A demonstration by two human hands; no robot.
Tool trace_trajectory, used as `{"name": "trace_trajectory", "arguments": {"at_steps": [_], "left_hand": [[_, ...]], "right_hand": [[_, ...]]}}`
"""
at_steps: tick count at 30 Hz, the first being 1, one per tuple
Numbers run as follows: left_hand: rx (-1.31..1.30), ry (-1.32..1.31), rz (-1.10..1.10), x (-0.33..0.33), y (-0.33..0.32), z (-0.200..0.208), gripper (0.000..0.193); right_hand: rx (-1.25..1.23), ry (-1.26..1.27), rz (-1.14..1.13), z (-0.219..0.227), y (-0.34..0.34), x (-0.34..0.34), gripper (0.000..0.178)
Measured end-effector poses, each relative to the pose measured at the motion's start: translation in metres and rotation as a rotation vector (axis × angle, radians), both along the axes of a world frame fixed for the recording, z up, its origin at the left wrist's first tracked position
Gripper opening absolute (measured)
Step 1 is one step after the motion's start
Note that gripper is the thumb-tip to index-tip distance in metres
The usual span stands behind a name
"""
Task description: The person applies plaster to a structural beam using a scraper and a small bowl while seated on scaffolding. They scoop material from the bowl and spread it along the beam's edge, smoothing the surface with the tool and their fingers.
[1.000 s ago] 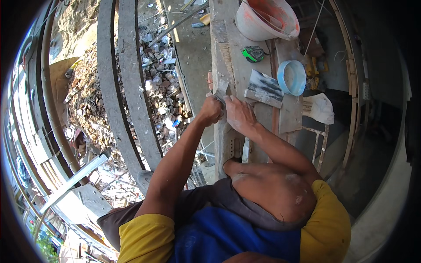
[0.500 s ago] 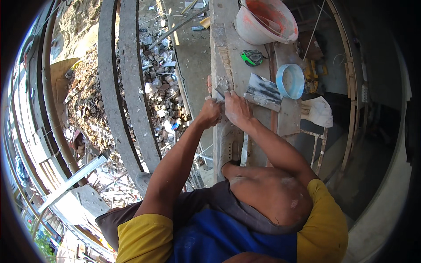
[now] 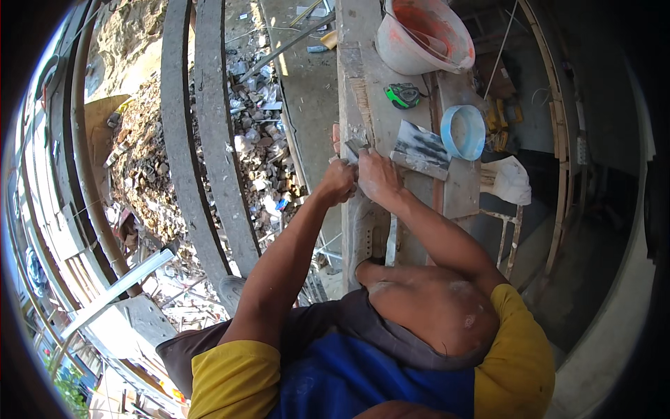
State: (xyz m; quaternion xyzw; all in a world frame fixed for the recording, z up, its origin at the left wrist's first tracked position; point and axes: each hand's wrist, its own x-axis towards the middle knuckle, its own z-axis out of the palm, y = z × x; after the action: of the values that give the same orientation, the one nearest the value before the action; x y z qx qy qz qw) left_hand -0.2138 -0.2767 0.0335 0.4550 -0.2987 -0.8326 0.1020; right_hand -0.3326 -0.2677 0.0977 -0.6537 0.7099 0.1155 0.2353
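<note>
My left hand [image 3: 338, 183] is closed at the left edge of the plank, its knuckles close against my right hand. What it grips is mostly hidden; only a pale bit shows at its fingers. My right hand [image 3: 379, 176], dusty with white, pinches a small grey flat piece [image 3: 354, 148] whose end sticks out between the two hands. Beneath them runs the worn wooden plank [image 3: 357, 77], with pale crumbs scattered around the piece. Just right of my right hand lies a flat blade [image 3: 421, 146] smeared white and dark. My shoe [image 3: 368, 227] rests on the plank below my hands.
A green and black tape measure [image 3: 403, 96] lies on the boards, below a white bucket [image 3: 419, 52] stained orange inside. A blue round tub [image 3: 463, 133] stands at the right, above a white bag [image 3: 506, 179]. Left, two long beams [image 3: 209, 126] cross above rubble [image 3: 262, 146].
Both hands stay close together at the same spot on the plank, with slight finger movement. The grey piece shows a little more. The whole view has shifted slightly.
</note>
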Motion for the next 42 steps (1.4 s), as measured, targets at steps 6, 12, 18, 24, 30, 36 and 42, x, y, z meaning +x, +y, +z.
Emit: {"name": "trace_trajectory", "arguments": {"at_steps": [6, 12, 18, 24, 30, 36, 42], "left_hand": [[0.068, -0.017, 0.066, 0.004, -0.003, 0.005, 0.028], [0.06, -0.037, 0.031, 0.001, -0.007, 0.013, 0.03], [0.051, -0.037, -0.046, 0.012, -0.015, 0.009, 0.03], [0.037, -0.032, -0.056, 0.014, -0.011, 0.005, 0.031], [0.066, -0.019, -0.027, 0.008, -0.016, 0.01, 0.03], [0.07, -0.059, -0.074, 0.009, -0.015, -0.009, 0.031], [-0.811, -0.238, -0.273, 0.007, -0.014, -0.024, 0.027]], "right_hand": [[0.006, -0.028, 0.02, 0.003, 0.015, 0.002, 0.023], [0.014, 0.0, -0.064, -0.002, -0.003, -0.011, 0.025], [0.074, -0.01, -0.065, 0.007, -0.002, 0.0, 0.025], [0.117, -0.029, -0.074, 0.014, 0.005, 0.009, 0.026], [0.113, -0.029, -0.204, 0.004, 0.002, -0.005, 0.025], [0.087, -0.042, -0.189, 0.002, 0.003, -0.008, 0.025], [0.06, -0.018, -0.235, 0.013, 0.01, -0.02, 0.023]]}}
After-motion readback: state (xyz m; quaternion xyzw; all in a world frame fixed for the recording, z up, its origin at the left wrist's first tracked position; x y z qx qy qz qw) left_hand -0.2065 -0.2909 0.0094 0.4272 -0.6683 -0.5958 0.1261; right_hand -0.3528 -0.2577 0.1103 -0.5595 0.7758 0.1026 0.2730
